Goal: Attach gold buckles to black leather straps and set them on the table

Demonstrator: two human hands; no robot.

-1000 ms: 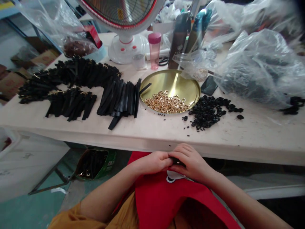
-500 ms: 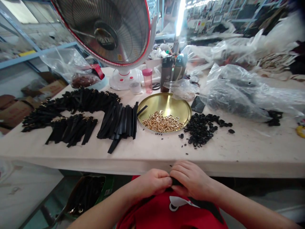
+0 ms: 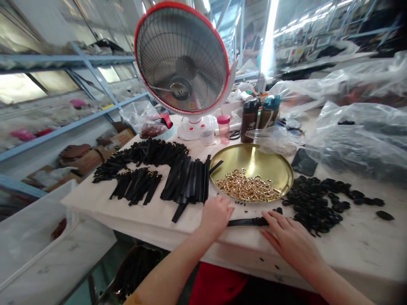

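A black strap (image 3: pixel 243 222) lies along the front of the table, with a small dark piece near its right end. My right hand (image 3: pixel 291 239) is closed over that end, thumb below and fingers above. My left hand (image 3: pixel 216 214) is at the strap's left end, just in front of the tray; its fingers are slightly bent and apart, with nothing visible in them. Behind my hands, a round gold tray (image 3: pixel 263 159) holds a heap of small gold metal fittings (image 3: pixel 246 186). Loose black strips (image 3: pixel 187 180) lie left of my left hand, and a pile of small black pieces (image 3: pixel 313 203) sits beyond my right hand.
Bundled straps with gold fittings (image 3: pixel 136 184) lie at the left of the table. At the back stand a red-rimmed fan heater (image 3: pixel 182 59), a pink cup (image 3: pixel 224 129) and dark bottles (image 3: pixel 249 120). Clear plastic bags (image 3: pixel 359 135) cover the right side.
Both hands have come up from my lap onto the table, and a strap now lies under the right one. The hands have moved apart, and the view has tilted up and turned left.
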